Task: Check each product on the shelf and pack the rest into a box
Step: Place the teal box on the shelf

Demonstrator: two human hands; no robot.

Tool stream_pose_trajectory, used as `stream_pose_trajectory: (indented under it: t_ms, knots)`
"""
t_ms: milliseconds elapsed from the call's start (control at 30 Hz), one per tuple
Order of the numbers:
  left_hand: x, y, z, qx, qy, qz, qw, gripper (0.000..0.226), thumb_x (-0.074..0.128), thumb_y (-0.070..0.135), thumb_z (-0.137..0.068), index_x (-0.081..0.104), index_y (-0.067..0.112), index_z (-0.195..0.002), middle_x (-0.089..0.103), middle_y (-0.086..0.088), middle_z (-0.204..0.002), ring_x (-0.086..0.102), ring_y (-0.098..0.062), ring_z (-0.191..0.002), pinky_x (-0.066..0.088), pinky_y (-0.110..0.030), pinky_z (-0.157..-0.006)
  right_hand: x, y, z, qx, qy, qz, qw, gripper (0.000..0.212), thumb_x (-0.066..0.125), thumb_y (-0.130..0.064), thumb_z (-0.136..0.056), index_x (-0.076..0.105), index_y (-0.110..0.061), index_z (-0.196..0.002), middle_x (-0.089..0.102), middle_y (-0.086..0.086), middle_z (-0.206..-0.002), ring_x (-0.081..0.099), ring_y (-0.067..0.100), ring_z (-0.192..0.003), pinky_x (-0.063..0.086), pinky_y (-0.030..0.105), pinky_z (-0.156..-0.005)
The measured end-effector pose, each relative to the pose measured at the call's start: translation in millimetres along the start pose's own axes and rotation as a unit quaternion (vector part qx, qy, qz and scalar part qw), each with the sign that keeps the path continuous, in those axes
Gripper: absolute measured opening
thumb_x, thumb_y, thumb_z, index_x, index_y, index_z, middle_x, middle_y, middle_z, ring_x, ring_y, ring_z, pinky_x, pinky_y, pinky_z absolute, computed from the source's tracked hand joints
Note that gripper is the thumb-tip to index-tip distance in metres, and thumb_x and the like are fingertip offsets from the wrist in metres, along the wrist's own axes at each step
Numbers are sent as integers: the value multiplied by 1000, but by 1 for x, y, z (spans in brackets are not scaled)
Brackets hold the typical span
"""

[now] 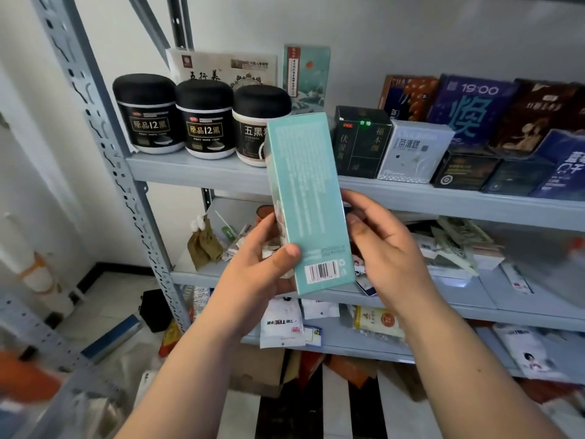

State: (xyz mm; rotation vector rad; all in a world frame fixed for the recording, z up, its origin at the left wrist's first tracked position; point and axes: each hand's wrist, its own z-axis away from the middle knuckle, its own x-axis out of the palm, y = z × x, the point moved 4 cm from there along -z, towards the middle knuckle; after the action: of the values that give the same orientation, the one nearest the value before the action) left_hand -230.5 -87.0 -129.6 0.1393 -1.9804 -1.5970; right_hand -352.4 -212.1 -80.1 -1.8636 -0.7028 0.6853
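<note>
Two hands grip the box (304,191) — left hand (256,267) low, right hand (389,248) beside. We judge it mid-check; next, shelve or pack.

A grey metal shelving unit (104,144) with perforated uprights shows three boards; on the top board (196,172), at the left, stand three round jars with black domed lids (205,122), two black-bodied, one white-bodied; behind them stand a flat cream box (221,69) and a teal printed carton (306,74); to the right sit a dark green box (361,144), a pale grey box (411,153) and a purple box (468,109); the middle board (468,289) holds loose sachets (459,245) and olive-brown pouches (204,245); the lower board (364,351) bears white packets (281,324).
</note>
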Motion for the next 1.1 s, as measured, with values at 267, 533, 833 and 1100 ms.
stream_pose_trajectory:
  t_ms: [267, 533, 833, 1100]
  knots:
    - [1, -7, 8, -26, 37, 157, 987, 89, 79, 37, -70, 38, 16, -146, 57, -22, -143, 68, -44, -113, 63, -52, -70, 6, 16, -1, 79, -21, 23, 996, 40, 63, -55, -95, 61, -47, -134, 69, -25, -126, 63, -1, -121, 52, 39, -106]
    - [11, 0, 13, -67, 32, 264, 962, 59, 46, 47, -88, 59, 12, -134, 69, -22, -127, 72, -41, -103, 65, -42, -61, 7, 26, 4, 169, -20, -60, 984, 71, 73, -78, -69, 72, -33, -125, 74, -7, -123, 68, 16, -118, 51, 50, -107]
    - [-7, -5, 7, -62, 77, 127, 987, 31, 35, 20, -109, 60, 15, -128, 74, -15, -108, 74, -26, -77, 57, -31, -46, -2, 24, 4, 111, -15, -126, 986, 42, 67, -25, -84, 59, -36, -124, 77, -2, -111, 74, 25, -102, 60, 51, -85]
    - [-19, -12, 4, -46, 76, 91, 992, 63, 72, 37, -81, 56, 14, -138, 67, -18, -133, 62, -42, -124, 61, -53, -84, -4, 30, 3, 77, -33, -126, 988, 36, 75, -22, -80, 64, -34, -112, 74, -5, -115, 72, 20, -107, 60, 36, -77]
